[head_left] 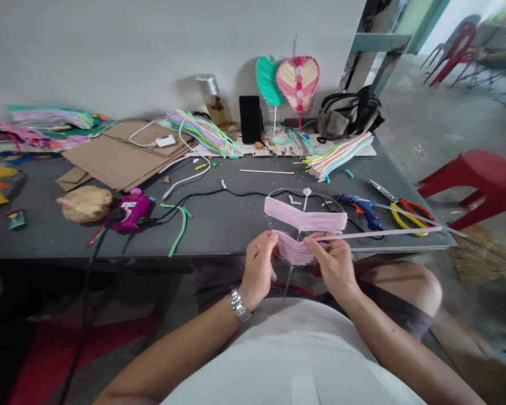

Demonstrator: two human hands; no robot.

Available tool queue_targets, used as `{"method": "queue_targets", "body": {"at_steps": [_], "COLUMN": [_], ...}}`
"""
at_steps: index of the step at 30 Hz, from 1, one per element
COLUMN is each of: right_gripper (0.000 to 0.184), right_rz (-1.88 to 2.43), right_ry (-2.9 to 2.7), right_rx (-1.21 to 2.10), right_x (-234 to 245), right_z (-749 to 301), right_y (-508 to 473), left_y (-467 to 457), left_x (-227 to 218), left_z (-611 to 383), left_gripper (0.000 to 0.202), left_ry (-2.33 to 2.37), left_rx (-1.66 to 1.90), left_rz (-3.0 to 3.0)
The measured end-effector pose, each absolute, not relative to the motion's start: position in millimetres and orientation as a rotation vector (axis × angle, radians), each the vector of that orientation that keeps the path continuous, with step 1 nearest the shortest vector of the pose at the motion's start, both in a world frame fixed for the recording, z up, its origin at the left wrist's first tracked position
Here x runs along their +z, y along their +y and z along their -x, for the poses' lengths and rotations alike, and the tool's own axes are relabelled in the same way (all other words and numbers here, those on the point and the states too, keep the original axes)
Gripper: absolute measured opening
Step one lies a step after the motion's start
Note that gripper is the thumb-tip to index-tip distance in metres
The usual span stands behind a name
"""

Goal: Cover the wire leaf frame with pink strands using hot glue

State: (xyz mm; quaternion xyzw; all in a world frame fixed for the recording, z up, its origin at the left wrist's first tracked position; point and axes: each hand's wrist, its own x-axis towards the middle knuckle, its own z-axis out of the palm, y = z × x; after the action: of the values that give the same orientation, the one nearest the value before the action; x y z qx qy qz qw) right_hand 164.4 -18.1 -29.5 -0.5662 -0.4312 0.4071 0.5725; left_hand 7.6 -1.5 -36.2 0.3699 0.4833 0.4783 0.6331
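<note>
A lilac pipe-cleaner fan [303,221] sat between the left hand [259,264], which pinched its lower band's left edge, and the right hand [333,261], which pinched the right. It seemed light, soft and easily bent, best held by its wire stem [289,278]; a blue glue gun [369,214] lay beyond the right hand.

Near centre, the grey worktop [227,225] leaves a gap for a hand between the curled green fuzzy stem [179,230] on the left and the pleated lilac panel on a wire frame [306,215] on the right; a thin black cable [202,194] crosses its far side. Farther left, a magenta plastic box [130,212] and lumpy tan block [86,203] obstruct passage. Right, a blue plastic glue gun [366,211] and red-and-yellow-handled pliers [405,211] crowd the near edge; a long lilac fuzzy stem [388,232] juts across there.
</note>
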Motion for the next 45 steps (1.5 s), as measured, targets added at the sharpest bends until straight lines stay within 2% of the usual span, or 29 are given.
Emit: {"method": "queue_targets", "body": {"at_steps": [5, 14, 25, 38, 45], "right_gripper": [0.031, 0.029, 0.028, 0.024, 0.028], "right_rz": [1.311, 1.289, 1.28, 1.295, 1.26], "right_ry": [-1.04, -1.074, -1.074, -1.123, -1.026], "right_rx": [0.936, 0.945, 0.902, 0.871, 0.966], "right_x": [-33, -34, -25, -42, -46], "right_z": [-167, -163, -163, -167, -169], "right_y": [-19, -20, -18, -18, -14], "left_y": [6, 9, 9, 10, 5], "left_x": [-33, -24, -27, -19, -26], "left_z": [-1, 0, 3, 0, 3], "left_gripper": [0.027, 0.022, 0.028, 0.019, 0.032], "left_ry": [1.135, 1.196, 1.138, 1.212, 0.983], "left_rx": [1.208, 1.229, 1.222, 1.2, 1.146], "left_rz": [-0.936, -0.922, -0.94, -0.954, -0.798]}}
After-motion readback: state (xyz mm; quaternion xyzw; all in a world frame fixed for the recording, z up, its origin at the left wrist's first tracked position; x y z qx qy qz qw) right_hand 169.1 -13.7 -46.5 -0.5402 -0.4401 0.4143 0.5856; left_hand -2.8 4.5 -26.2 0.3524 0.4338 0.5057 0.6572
